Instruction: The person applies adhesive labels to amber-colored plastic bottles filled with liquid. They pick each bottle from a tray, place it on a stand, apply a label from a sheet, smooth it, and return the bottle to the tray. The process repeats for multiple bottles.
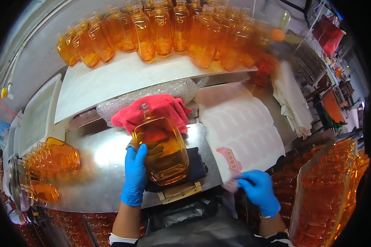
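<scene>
Steel table [90,187], curved by the lens, fills the middle of the frame. White board [95,86] across the upper part; on it a crowd of standing amber bottles [163,37], spread from upper left to upper right, the right end blurred. Lower right of the frame: more amber glass [321,197], densely packed.

White backing sheet [245,127] right of centre, rows of pale curved shapes over it. White tray [41,113] at the left edge. Bubble wrap [179,89] just above centre, red cloth [165,103] lying against it.

Main piece: a clear amber bottle [171,158], flat-sided, at the centre of the frame, neck toward the top and overlapping the red cloth, base toward the bottom. Left hand [135,177], blue glove, clasped on its left side, thumb on the near edge, fingers behind the glass. Dark cloth [200,162] under and right of the bottle; contact between them can't be told.

Right hand [259,189], blue glove, lower right of centre: fingertips pinching a small pinkish strip [231,184], blurred, at the sheet's lower left corner. Wooden block [180,193] just below the bottle. Red-and-pink label [231,158] on the sheet, just above the strip.
</scene>
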Tool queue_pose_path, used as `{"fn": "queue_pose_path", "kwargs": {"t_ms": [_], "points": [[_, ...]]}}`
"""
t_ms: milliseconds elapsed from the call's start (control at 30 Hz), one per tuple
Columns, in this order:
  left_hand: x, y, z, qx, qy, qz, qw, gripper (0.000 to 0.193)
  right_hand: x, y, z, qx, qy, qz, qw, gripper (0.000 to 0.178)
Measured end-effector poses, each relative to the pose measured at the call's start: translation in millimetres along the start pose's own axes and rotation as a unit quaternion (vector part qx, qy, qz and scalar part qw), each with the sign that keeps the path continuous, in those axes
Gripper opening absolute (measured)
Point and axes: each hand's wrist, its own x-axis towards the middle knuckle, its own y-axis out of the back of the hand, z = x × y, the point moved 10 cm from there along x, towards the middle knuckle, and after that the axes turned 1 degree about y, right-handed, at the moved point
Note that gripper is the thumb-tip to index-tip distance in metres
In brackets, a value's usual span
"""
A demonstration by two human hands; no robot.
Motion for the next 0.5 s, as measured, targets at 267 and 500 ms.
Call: {"fn": "queue_pose_path", "kwargs": {"t_ms": [267, 500], "points": [[-17.6, -4.9, 24.2, 0.151, -0.070, 0.007, 0.986, 0.060, 130.4, -117.2, -101.4, 0.119, 0.175, -0.201, 0.957, 0.015], [-22.6, -14.1, 19.2, 0.191, -0.038, -0.001, 0.981, 0.072, 163.9, -84.8, -78.1, 0.057, 0.077, 0.035, 0.995, 0.028]]}}
